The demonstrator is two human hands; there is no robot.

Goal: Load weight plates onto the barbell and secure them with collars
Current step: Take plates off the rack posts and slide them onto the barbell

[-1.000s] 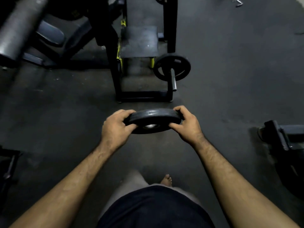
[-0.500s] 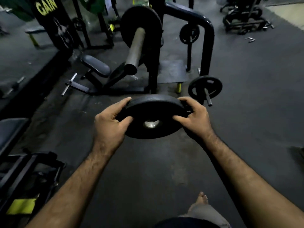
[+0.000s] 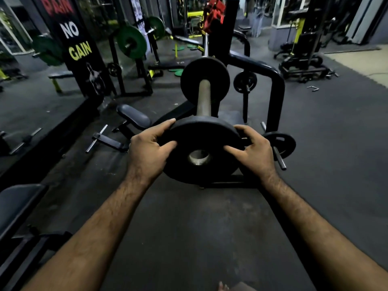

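Plate [image 3: 201, 141], black, was held upright at the near end of the bar [image 3: 203, 99], its hole just below the bar's tip. Left hand [image 3: 149, 152] and right hand [image 3: 252, 153] gripped its rim, fingers clenched around it. Another plate [image 3: 204, 77] sat farther along the bar, above the dark floor [image 3: 199, 227].

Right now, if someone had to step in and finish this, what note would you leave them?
Left hand: gripping the left rim of the black plate.
Right hand: gripping its right rim.
The plate is held upright just in front of the barbell sleeve, its hole roughly lined up with the sleeve's end.
Done: one large plate already sits further up the sleeve.
Left: slide this plate on against it, then fit a collar. No collar is visible on the sleeve.
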